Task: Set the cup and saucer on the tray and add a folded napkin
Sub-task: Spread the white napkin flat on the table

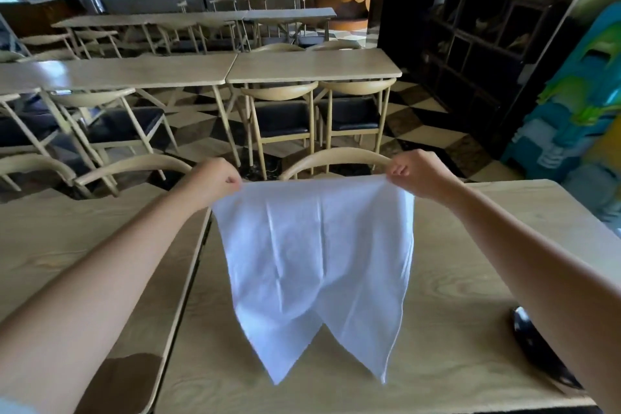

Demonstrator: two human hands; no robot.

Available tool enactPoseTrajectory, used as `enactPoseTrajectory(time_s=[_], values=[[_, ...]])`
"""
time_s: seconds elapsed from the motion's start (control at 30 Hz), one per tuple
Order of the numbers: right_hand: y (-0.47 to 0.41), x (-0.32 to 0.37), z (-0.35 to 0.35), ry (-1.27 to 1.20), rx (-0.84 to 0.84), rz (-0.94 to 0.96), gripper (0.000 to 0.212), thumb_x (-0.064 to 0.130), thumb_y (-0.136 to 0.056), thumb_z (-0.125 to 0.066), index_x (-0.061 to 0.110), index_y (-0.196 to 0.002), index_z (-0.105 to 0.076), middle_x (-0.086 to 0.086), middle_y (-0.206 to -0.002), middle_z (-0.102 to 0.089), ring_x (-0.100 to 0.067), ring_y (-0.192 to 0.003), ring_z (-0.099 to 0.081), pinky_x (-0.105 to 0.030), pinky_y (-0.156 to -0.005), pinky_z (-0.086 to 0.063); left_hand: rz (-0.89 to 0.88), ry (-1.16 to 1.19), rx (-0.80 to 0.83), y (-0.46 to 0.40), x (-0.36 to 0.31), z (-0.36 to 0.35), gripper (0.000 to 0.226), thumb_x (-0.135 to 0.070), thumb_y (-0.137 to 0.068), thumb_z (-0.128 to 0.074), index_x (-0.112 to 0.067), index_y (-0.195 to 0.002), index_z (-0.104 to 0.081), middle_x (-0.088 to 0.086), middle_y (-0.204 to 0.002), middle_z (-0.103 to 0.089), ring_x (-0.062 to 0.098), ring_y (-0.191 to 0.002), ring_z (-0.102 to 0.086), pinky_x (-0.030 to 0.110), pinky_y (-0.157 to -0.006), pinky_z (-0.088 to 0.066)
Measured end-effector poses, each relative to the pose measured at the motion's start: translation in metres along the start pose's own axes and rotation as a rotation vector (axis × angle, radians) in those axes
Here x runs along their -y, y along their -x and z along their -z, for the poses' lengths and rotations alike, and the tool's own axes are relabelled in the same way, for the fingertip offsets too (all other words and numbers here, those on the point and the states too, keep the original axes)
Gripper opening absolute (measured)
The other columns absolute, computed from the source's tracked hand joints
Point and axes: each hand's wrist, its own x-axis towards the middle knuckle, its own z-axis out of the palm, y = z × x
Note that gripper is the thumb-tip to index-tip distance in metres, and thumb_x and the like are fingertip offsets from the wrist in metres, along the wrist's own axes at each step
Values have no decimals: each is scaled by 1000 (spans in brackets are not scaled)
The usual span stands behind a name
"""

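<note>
Pinching the top edge of a white napkin, the left hand and the right hand are both closed on the cloth, one at each upper corner, a little above the middle of the frame. The napkin is stretched between them and hangs down freely over the desk, with two pointed lower corners near the bottom centre; it seems already doubled once, but I cannot say this for sure. At the lower right, partly hidden by the right forearm, lies a dark object which I cannot identify. No cup, saucer or tray shows in the frame.

I judge that the folding step is in hand. The next move probably calls for lowering the cloth flat on the desk, or bringing the two hands together, so the edges meet evenly and the crease comes straight.
</note>
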Motion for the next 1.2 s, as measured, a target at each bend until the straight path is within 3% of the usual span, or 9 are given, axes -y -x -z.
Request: enactPoseTrajectory(time_s=[0.13, 0.23, 0.43, 0.6, 0.77, 0.9, 0.97, 1.03, 1.2], values=[[-37, 16, 48, -6, -351, 31, 15, 10, -84, -56, 6, -91, -68, -10, -94, -68, -24, -90, -61, -34, -78, -49, -135, -90, -446, -24, -12, 51, 23, -5, -80, -44, -5, -62, -57, 20, -61, -56, 32, -56, -54, 41, -52, -43], [-46, 20, 67, 28, -522, 138, 14, 9, -84, -56, 5, -90, -68, -11, -94, -68, -25, -90, -61, -35, -81, -47, -231, -139, -710, -19, -19, 67, 22, -2, -83, -42, -2, -66, -56, 19, -58, -50, 35, -56, -49, 39, -49, -37], [-20, -7, 26, 103, -520, 294, 8, 6, -81, -60, 7, -81, -68, -6, -84, -69, -27, -81, -62, -45, -83, -48, -324, -227, -833, 13, 9, 1, 19, -2, -81, -52, -6, -87, -69, 12, -82, -71, 29, -74, -67, 34, -60, -47], [46, -51, -67, 175, -368, 317, 16, 17, -81, -53, 12, -74, -67, -4, -74, -65, -29, -70, -61, -32, -75, -37, -369, -142, -654, 67, 36, -112, 18, -9, -85, -52, -11, -82, -70, 5, -83, -73, 21, -76, -68, 30, -67, -49], [119, -97, -173, 169, -96, 256, 12, 15, -77, -55, 17, -70, -65, -1, -69, -62, -28, -64, -60, -30, -70, -35, -245, -45, -254, 120, 57, -228, 26, -20, -80, -48, -10, -79, -72, 5, -85, -73, 24, -70, -69, 28, -59, -54], [168, -117, -240, 166, 45, 197, 14, 6, -65, -67, 19, -68, -61, 1, -69, -61, -23, -66, -58, -28, -66, -33, -160, -3, 3, 167, 72, -297, 22, -21, -79, -48, -16, -80, -70, 1, -91, -73, 20, -80, -70, 31, -66, -58], [191, -121, -262, 156, 91, 189, 8, 11, -70, -57, 17, -68, -60, 0, -70, -60, -25, -66, -59, -30, -64, -38, -120, 54, 36, 186, 76, -320, 21, -23, -86, -49, -18, -90, -69, 1, -104, -70, 18, -94, -68, 35, -75, -58], [211, -122, -275, 112, 97, 149, 15, 15, -74, -48, 14, -68, -61, -4, -70, -61, -28, -67, -60, -32, -61, -46, -70, 38, 13, 202, 77, -332, 39, -36, -94, -41, -11, -103, -68, 3, -118, -63, 18, -110, -59, 26, -98, -45], [238, -121, -282, 54, -1, 85, 7, 5, -73, -60, 13, -75, -61, -6, -72, -60, -27, -73, -55, -33, -61, -47, -80, 106, -111, 229, 68, -335, 28, -18, -90, -50, -2, -101, -70, 9, -112, -68, 20, -106, -63, 19, -106, -34]])
